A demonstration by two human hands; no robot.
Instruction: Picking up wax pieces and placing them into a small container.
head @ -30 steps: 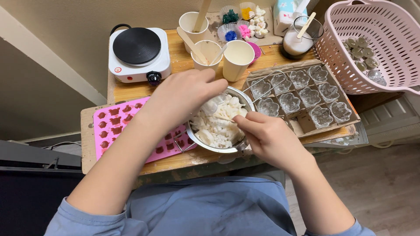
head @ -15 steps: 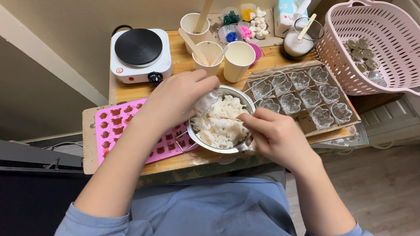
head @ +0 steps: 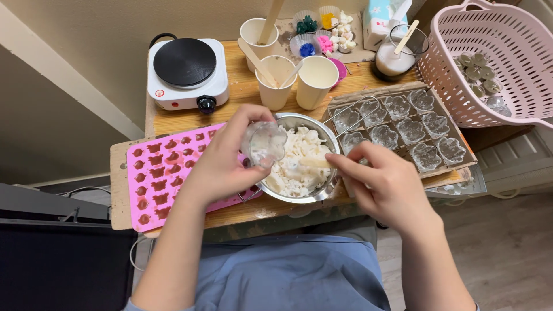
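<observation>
white wax chunks [head: 294,161] are piled in a steel bowl [head: 322,187] at the front of the wooden table [head: 242,89]. a small clear cup [head: 264,144] is held by the left hand [head: 222,164], with the fingers curled around its side; the cup is tilted over the left rim of the bowl and its mouth is turned toward the camera. a thin wooden stick [head: 314,163] is pinched by the right hand [head: 386,187] between thumb and forefinger, and its tip is laid on the wax. the other fingers of this hand are folded loosely.

a pink mold [head: 164,170] with small animal shapes is placed just left of the bowl, partly under the left hand. a tray of clear flower molds [head: 403,124] is set on cardboard to the right of the bowl, and a wire handle [head: 351,112] reaches over its near corner. behind the bowl two paper cups [head: 314,78] are seen side by side, one with wooden sticks in it, and a third cup [head: 256,29] is further back. a white hot plate [head: 187,69] with a black top stands at the back left. small cases with coloured pieces [head: 319,31] are kept at the back edge, near a glass [head: 397,49] of white liquid with a stick. a pink basket [head: 507,63] at the right holds small round tins.
</observation>
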